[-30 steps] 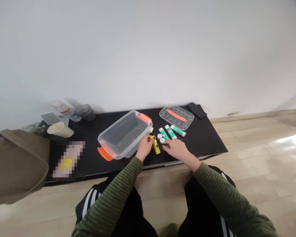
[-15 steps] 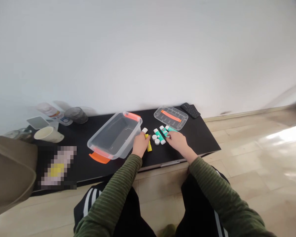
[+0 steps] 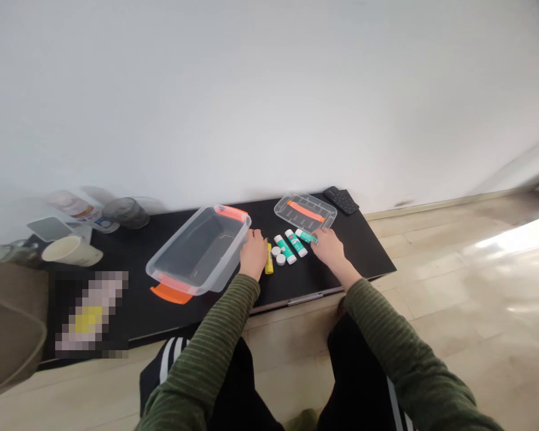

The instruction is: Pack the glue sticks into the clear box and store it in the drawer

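My right hand (image 3: 330, 246) has its fingers closed on the lower end of a green-and-white glue stick (image 3: 303, 235), the rightmost of the row. Two more glue sticks, a middle one (image 3: 296, 243) and a left one (image 3: 285, 249), lie slanted beside it. Two small round white caps (image 3: 278, 255) sit to their left. My left hand (image 3: 253, 254) is curled against the right side of a clear plastic box (image 3: 197, 251) with orange latches; whatever its fingers grip is hidden. Just right of that hand lies a yellow tube (image 3: 269, 260).
A clear lid (image 3: 303, 209) with an orange handle lies behind the glue sticks, near dark flat items (image 3: 342, 200). Left on the black tabletop (image 3: 135, 299) stand a paper cup (image 3: 73, 251), a grey cup (image 3: 126, 212) and a bottle (image 3: 83, 211). The wall rises behind.
My right hand has shifted to the rightmost glue stick, uncovering the middle one. My left hand has drawn off the yellow tube toward the box, and the white piece by its fingers is hidden.
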`<state>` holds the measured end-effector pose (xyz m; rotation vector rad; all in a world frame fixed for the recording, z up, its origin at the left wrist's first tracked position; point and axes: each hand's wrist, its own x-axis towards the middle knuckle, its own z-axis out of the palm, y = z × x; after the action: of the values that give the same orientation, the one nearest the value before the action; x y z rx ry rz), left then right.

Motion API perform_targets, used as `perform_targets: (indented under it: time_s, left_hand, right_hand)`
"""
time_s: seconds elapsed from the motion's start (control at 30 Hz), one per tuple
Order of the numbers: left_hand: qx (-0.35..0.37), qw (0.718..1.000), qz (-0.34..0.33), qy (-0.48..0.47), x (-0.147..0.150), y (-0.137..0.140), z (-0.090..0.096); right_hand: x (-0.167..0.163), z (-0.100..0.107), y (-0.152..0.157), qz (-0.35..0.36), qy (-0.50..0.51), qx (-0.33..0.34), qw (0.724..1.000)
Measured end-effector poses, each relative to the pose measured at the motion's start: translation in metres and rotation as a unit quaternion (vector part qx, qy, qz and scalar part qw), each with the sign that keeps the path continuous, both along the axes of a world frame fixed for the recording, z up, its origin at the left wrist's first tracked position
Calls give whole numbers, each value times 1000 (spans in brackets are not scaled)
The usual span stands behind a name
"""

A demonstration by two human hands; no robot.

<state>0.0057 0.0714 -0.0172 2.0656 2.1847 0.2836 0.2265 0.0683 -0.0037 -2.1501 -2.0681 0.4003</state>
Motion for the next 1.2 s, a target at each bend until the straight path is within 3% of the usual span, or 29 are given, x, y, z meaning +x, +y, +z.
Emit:
perform_targets:
  time_s: [0.33,0.53,0.73,0.87,0.93,0.97,1.07,1.13,1.2]
  left_hand:
    - [-88,996,-9,5,-3,15,-9]
    - [-91,996,-12,5,-3,14,-3]
    - [-21,999,-30,-33,-2,6,8]
    - [58,981,-49,-180,-3,3,10]
    - [61,944,-37,-322,-3,3,8]
    - [46,911,-18,-409,-3,2,7]
    - [-16,758,42,-651,-1,-2,6]
    - [-31,657,52,-752,0,-6,7]
    - [-36,586,59,-807,-1,-10,8]
  right_hand:
    - [15,-14,6,-12,-12,-36,999]
    - [10,-15,7,-20,-1,-38,999]
    - [1,-17,7,-10,-8,-38,999]
    - [-1,-18,6,12,-12,-17,1000]
    - [-1,-16,6,19,-3,-5,1000]
    - [-1,-15,6,21,6,1,1000]
    - [-3,-10,4,20,51,31,998]
    - [-6,-5,0,26,96,54,994]
    - [-11,-1,-7,45,148,70,985]
